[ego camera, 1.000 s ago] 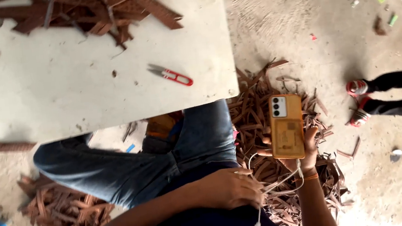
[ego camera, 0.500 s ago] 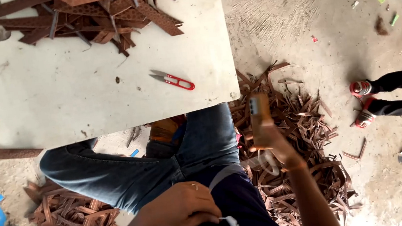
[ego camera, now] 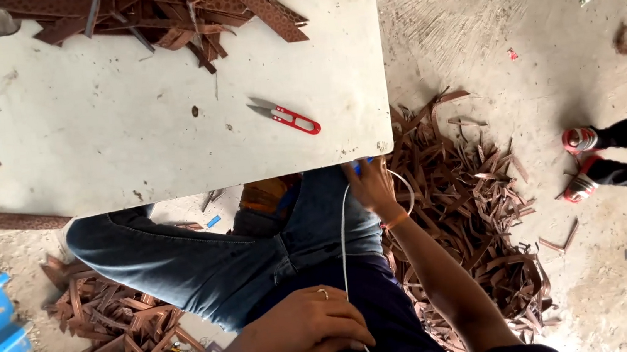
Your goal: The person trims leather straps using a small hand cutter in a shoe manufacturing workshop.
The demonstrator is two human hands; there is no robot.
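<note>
A thin white cable (ego camera: 344,235) is being handled over the lap. The left hand (ego camera: 302,328) is curled closed against the dark shirt, and the cable's lower end is pinched in that grip. From there the cable runs up and away to the right hand (ego camera: 371,185), whose grip is closed at the jeans pocket; a small blue thing shows at its fingertips, too hidden to identify. A loop of cable hangs just beside that hand's wrist. The step in hand is judged to be the stowing or drawing of the cable at the pocket. Next, slack would have to be fed between the two grips without snagging. Red snips (ego camera: 285,115) lie untouched on the table (ego camera: 93,145), well beyond the right grip.
</note>
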